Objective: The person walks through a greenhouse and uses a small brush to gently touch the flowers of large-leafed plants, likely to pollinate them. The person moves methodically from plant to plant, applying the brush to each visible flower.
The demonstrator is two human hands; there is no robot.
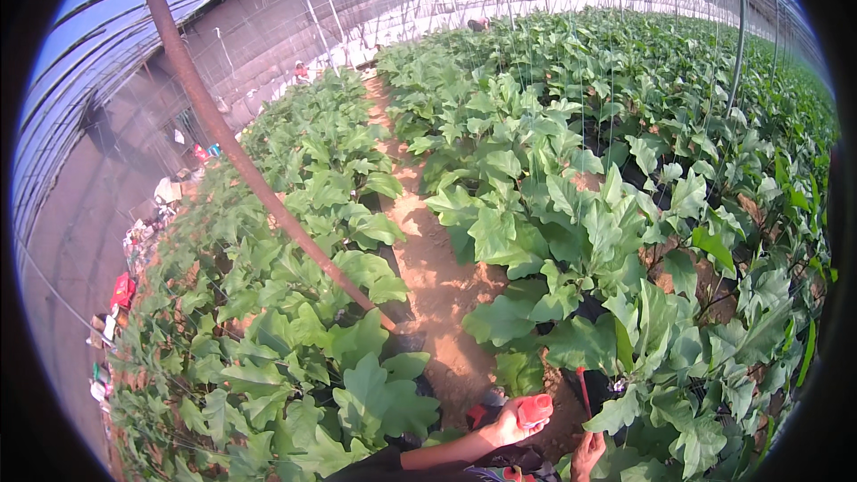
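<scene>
Near the bottom of the head view, my left hand is closed around a small red container. To its right, my right hand grips the lower end of a thin red stick. The stick stands nearly upright, its top beside the broad leaves of a plant that looks like eggplant. A small pale purple flower shows just right of the stick.
Leafy rows flank a bare soil path. A rusty metal pole slants across the left row. Thin strings hang over the right plants. Bags and boxes lie along the left edge. Another person is far off near the back wall.
</scene>
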